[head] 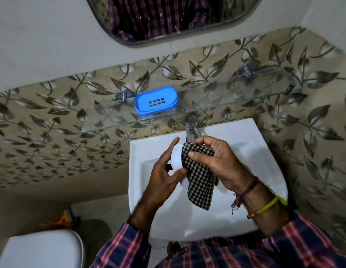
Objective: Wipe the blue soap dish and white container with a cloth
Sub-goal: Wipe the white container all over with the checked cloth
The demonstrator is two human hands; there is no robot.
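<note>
Over the white sink, my left hand (164, 171) grips a small white container (177, 158), mostly hidden by fingers and cloth. My right hand (216, 161) presses a black-and-white checked cloth (200, 180) against the container's right side; the cloth's loose end hangs down into the basin. The blue soap dish (156, 100) with drain slots stands empty on the glass shelf, behind and above both hands, untouched.
A glass shelf (235, 101) on metal brackets runs along the leaf-patterned tiles. A chrome tap (191, 128) stands just behind my hands at the sink (245, 144) rim. A mirror (168, 20) hangs above. A white toilet lid (42, 248) is at lower left.
</note>
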